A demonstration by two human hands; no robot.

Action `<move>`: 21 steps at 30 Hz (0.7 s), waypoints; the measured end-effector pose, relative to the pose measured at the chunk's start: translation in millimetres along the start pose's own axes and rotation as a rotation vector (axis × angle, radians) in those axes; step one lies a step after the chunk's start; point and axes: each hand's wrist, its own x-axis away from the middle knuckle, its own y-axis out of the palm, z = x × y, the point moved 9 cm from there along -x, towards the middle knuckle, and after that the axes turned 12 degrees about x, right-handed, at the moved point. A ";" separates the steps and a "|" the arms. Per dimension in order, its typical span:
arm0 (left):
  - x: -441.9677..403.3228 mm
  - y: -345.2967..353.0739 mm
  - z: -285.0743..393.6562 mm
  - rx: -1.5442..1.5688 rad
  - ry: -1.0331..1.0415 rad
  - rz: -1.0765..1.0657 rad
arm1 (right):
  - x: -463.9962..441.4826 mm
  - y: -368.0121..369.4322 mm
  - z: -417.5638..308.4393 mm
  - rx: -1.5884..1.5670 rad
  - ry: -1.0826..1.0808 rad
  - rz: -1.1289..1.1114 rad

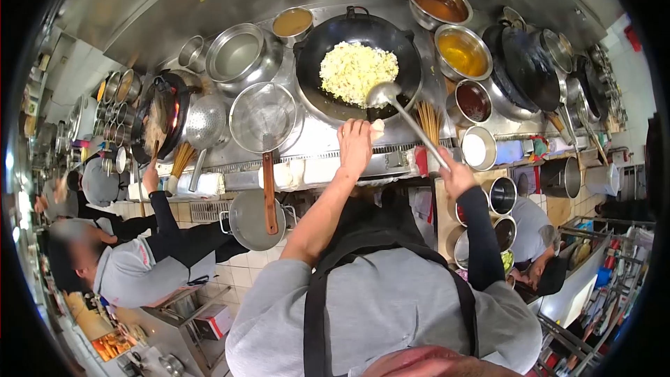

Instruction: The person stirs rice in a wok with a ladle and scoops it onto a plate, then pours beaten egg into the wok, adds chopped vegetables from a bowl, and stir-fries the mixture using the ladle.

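A large black wok (310, 56) sits on the stove in front of me. A mound of pale yellow and white food (356, 70), like fried rice with egg, lies in it. My left hand (356, 145) is closed at the wok's near rim, over a pale folded cloth (377, 128); the fingers hide the rim there. In my right hand (457, 173) is the long handle of a metal ladle (384, 94). The ladle's bowl rests at the right edge of the food, its rounded back facing up.
Metal bowls of brown liquid (438, 3) and yellow liquid (463, 54) stand right of the wok. A wire strainer (263, 115) and a perforated scoop (206, 121) lie left. A co-worker (150, 265) tends another wok (162, 115) at left; another person (534, 234) bends at right.
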 end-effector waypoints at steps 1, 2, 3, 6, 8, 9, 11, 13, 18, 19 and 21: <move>3.3 6.2 -4.2 0.015 -0.002 0.006 | -24.4 2.6 -9.9 0.040 0.101 -0.072; 8.2 11.7 -4.8 0.033 -0.013 0.014 | -53.9 9.7 -25.2 0.085 0.199 -0.152; 8.0 14.3 -6.9 0.048 -0.042 -0.006 | -87.1 36.1 -24.8 -0.021 0.159 -0.043; 0.7 21.3 -10.0 0.138 -0.147 -0.155 | -146.7 99.7 -45.6 -0.099 0.059 0.133; -2.7 14.6 -6.4 0.156 -0.116 -0.069 | -130.7 100.0 -47.0 -0.093 -0.040 0.037; -6.0 10.6 -4.6 0.169 -0.098 -0.026 | -122.2 89.3 -45.7 -0.087 -0.088 -0.009; -8.0 9.4 -6.3 0.140 -0.087 -0.049 | -102.9 56.1 -7.2 0.082 -0.177 -0.199; -7.9 13.7 -12.3 0.149 -0.110 -0.106 | -112.8 18.5 6.0 0.104 -0.298 -0.086; -18.7 41.6 -18.7 0.124 -0.127 -0.290 | -185.3 92.3 -40.2 -0.029 0.042 -0.051; -20.1 54.9 -31.9 0.143 -0.111 -0.352 | -166.8 94.7 -54.0 -0.170 0.039 -0.097; -17.2 64.0 -40.7 0.177 -0.119 -0.384 | -130.7 77.3 -69.3 -0.359 -0.002 -0.197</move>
